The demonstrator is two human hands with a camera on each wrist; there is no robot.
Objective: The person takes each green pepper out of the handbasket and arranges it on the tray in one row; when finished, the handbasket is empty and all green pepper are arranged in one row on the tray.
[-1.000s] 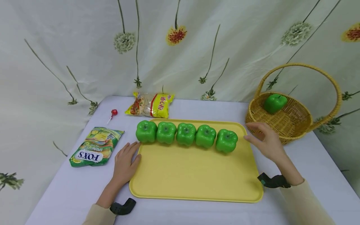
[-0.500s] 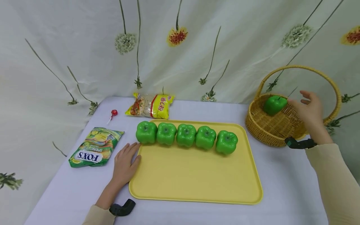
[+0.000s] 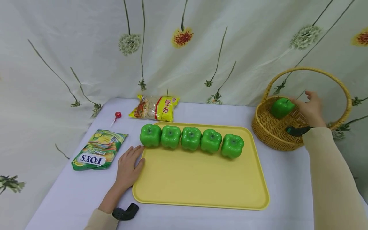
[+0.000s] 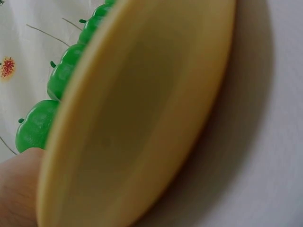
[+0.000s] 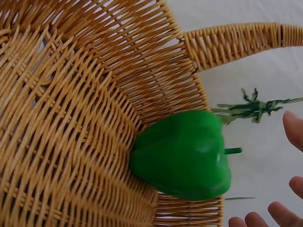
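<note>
A green bell pepper [image 3: 282, 108] leans on the inner back wall of the wicker basket [image 3: 265, 139], stem toward the rim. My right hand [image 3: 311, 108] is over the basket, just right of the pepper. In the right wrist view its spread fingers [image 5: 284, 215] and thumb stand apart from the pepper [image 5: 184, 156]. My left hand [image 3: 127, 167] rests with straight fingers at the left edge of the yellow tray [image 3: 201, 179], its fingertips near the leftmost of several green bell peppers [image 3: 150, 135]. That row stands along the tray's far side.
A green FOX'S candy bag [image 3: 99, 150] lies left of my left hand, with a red lollipop [image 3: 116, 118] behind it. A yellow noodle packet [image 3: 155, 108] lies behind the tray. The basket's tall handle [image 3: 307, 68] arches over its opening. Patterned cloth hangs behind.
My right hand has gone from the tray's right edge up over the basket, then slightly left toward the pepper inside. My left hand and the row of peppers have stayed put.
</note>
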